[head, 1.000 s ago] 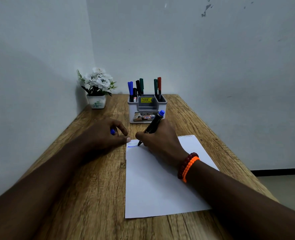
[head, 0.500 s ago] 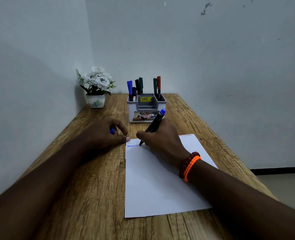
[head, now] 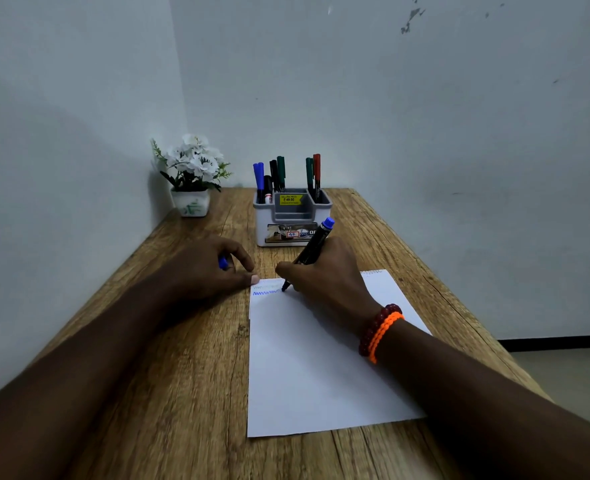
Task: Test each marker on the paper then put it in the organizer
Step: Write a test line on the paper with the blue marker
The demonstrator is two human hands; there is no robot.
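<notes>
**Right hand marking paper, left hand holding cap**

The right hand (head: pixel 324 271) is pinching a black marker (head: pixel 309 252) with fingers curled round the barrel, blue end pointing up and away toward the organizer, tip (head: pixel 284 288) touching the paper (head: pixel 317 368) near its far left corner. A blue zigzag line (head: pixel 265 292) is showing just left of the tip, with a fainter zigzag row just above it (colour too pale to tell). Red and orange bead bracelets (head: pixel 378 332) are sitting on the right wrist, over the paper.

The left hand (head: pixel 213 268) is resting on the wooden table (head: pixel 182 393) just beside the paper's left edge, fingers curled round a small blue cap (head: pixel 222 263); its thumb tip is touching the paper's far left corner.

The paper is lying flat, its long sides running away from the person, right of table centre.

The grey-and-white organizer (head: pixel 291 220) is standing upright beyond both hands, near the table's far end. It is holding markers upright: blue, black and green ones (head: pixel 269 176) in the left rear compartment, a green and a red one (head: pixel 313 173) in the right. A yellow price sticker (head: pixel 290 199) is showing on the middle section.

A white flower pot (head: pixel 191 174) is sitting in the far left corner, by the walls.
</notes>
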